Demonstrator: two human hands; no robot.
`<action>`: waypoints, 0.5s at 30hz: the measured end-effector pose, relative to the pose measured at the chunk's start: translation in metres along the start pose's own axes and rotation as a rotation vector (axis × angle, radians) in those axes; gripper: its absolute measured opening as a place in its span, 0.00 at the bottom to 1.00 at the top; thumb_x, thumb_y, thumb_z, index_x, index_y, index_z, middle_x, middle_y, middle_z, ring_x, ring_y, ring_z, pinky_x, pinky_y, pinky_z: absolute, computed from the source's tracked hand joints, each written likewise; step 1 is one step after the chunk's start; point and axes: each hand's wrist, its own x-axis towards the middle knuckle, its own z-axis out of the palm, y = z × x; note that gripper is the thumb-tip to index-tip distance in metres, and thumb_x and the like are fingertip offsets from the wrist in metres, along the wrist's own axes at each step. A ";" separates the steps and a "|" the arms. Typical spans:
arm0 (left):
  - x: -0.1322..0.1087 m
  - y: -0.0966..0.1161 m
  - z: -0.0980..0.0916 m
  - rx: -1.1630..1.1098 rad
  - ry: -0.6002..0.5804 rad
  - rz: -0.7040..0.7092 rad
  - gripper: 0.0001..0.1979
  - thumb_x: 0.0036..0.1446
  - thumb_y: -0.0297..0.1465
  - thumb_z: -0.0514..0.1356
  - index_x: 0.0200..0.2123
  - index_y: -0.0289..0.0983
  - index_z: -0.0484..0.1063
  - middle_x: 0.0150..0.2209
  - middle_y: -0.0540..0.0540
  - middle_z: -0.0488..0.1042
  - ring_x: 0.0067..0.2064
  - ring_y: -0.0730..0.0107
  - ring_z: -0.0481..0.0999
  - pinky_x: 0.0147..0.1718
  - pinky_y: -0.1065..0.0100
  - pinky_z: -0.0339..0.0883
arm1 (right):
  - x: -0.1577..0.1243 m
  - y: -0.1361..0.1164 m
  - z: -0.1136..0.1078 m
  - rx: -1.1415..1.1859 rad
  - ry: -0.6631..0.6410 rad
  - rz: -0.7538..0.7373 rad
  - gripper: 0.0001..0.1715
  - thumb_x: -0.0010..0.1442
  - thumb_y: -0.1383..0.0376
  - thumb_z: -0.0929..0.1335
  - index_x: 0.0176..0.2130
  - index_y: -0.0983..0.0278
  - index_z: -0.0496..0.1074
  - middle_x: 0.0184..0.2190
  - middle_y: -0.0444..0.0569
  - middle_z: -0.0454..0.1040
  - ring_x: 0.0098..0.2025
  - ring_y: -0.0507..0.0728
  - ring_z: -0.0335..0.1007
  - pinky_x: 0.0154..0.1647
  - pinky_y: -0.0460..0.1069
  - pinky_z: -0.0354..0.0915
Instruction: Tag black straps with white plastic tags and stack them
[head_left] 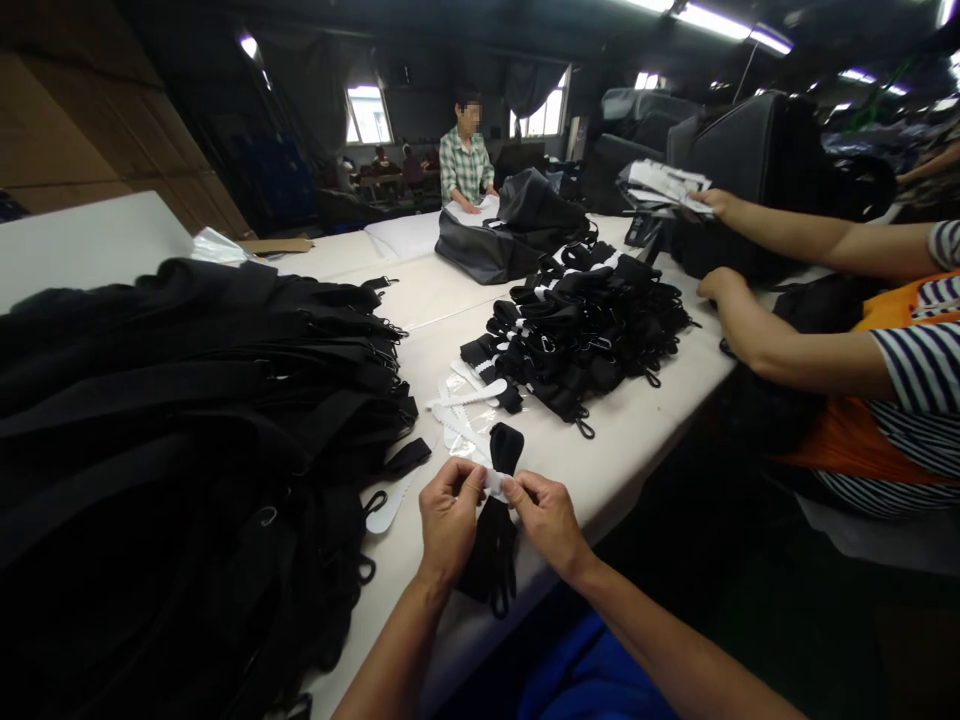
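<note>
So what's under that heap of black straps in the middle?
The white table, showing around the heap of black straps. White bands peek out between the upper straps; anything buried deeper is covered.

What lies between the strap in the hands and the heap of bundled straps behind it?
Between the strap and the heap, the head view shows loose white strips scattered on the table.
</note>
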 end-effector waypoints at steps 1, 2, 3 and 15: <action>0.000 0.001 -0.001 -0.030 0.015 -0.014 0.12 0.58 0.36 0.61 0.25 0.37 0.71 0.21 0.54 0.68 0.26 0.74 0.67 0.29 0.71 0.60 | 0.000 0.001 -0.001 -0.001 -0.004 0.002 0.27 0.63 0.48 0.65 0.23 0.65 0.66 0.19 0.41 0.60 0.24 0.50 0.54 0.26 0.46 0.52; 0.001 0.001 -0.001 -0.063 0.020 -0.029 0.12 0.58 0.36 0.62 0.25 0.37 0.71 0.21 0.54 0.69 0.26 0.74 0.67 0.29 0.71 0.60 | 0.000 0.002 -0.003 0.007 -0.011 0.007 0.27 0.63 0.48 0.65 0.23 0.65 0.67 0.19 0.41 0.60 0.25 0.50 0.55 0.26 0.46 0.52; 0.001 0.001 -0.001 -0.101 0.012 -0.046 0.12 0.57 0.37 0.62 0.25 0.37 0.71 0.21 0.53 0.69 0.26 0.74 0.67 0.30 0.71 0.60 | 0.000 0.002 -0.005 0.024 -0.021 0.014 0.27 0.63 0.48 0.65 0.23 0.65 0.67 0.19 0.41 0.60 0.25 0.50 0.54 0.26 0.46 0.52; -0.001 0.001 0.007 -0.815 -0.192 -0.472 0.22 0.47 0.42 0.72 0.24 0.36 0.63 0.20 0.56 0.63 0.22 0.82 0.60 0.25 0.76 0.56 | 0.002 -0.013 -0.011 0.360 -0.044 0.184 0.33 0.45 0.41 0.75 0.26 0.66 0.66 0.22 0.41 0.64 0.24 0.48 0.55 0.26 0.45 0.52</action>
